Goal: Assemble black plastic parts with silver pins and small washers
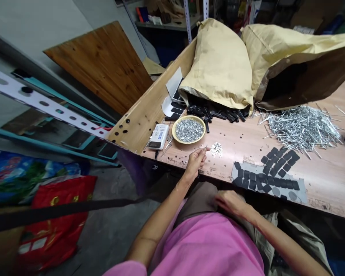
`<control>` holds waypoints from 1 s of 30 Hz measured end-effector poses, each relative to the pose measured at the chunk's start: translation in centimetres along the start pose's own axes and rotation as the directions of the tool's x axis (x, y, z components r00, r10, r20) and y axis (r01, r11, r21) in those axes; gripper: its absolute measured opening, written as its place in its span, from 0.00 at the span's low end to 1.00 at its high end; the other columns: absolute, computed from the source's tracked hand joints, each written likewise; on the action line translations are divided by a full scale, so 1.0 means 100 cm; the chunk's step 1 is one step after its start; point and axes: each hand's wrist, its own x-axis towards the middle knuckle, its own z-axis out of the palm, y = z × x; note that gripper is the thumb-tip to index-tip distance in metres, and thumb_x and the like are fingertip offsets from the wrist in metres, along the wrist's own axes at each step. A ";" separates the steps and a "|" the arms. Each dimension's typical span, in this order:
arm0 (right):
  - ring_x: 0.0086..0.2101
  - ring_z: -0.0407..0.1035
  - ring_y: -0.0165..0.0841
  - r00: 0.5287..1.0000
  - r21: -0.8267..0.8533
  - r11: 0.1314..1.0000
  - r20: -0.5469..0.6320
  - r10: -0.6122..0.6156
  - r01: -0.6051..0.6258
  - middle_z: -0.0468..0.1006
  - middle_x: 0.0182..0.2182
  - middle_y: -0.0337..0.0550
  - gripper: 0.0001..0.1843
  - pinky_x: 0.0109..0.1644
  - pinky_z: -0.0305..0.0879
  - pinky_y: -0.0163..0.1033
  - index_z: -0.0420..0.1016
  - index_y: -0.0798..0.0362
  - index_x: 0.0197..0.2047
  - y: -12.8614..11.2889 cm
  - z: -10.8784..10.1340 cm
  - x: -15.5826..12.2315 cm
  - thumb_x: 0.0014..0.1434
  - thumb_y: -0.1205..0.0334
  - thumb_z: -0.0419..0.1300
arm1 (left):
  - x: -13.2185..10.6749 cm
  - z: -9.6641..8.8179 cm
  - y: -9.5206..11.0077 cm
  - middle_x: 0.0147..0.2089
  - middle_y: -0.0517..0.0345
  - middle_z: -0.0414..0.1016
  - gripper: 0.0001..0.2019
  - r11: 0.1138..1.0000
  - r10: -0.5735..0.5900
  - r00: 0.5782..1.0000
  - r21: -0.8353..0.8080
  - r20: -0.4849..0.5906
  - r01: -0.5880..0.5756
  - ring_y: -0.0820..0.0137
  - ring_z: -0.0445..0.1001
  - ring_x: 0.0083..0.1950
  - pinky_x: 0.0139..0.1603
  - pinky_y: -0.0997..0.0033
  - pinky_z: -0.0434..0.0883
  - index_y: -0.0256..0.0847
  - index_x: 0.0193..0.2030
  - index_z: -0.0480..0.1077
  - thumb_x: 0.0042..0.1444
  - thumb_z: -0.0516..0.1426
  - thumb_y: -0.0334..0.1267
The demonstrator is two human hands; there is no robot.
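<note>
My left hand [196, 161] rests at the near edge of the wooden table [327, 180], its fingers pinched together on a thin metal pin beside a small heap of shiny metal bits [216, 150]. A yellow bowl [189, 130] full of the same silver bits stands just beyond it. My right hand [230, 202] lies low on my lap below the table edge, blurred, fingers loosely curled, with nothing visible in it. A grey sheet with several black pads [268, 176] lies to the right of the heap.
A large pile of long metal pins [301, 126] covers the right of the table. Two tan sacks [221, 65] lie at the back, black parts [215, 113] spilling out. A white device [159, 136] sits left of the bowl. Red bag [54, 218] on the floor at left.
</note>
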 end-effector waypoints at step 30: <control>0.26 0.70 0.32 0.659 0.806 0.592 -0.460 0.595 0.028 0.75 0.23 0.38 0.06 0.32 0.66 0.37 0.69 0.51 0.29 0.053 -0.082 0.078 0.51 0.57 0.59 | 0.019 0.032 -0.021 0.19 0.71 0.53 0.27 0.972 -0.170 0.967 0.196 0.191 0.132 0.83 0.47 0.18 0.18 0.79 0.45 0.30 0.50 0.71 0.51 0.59 0.51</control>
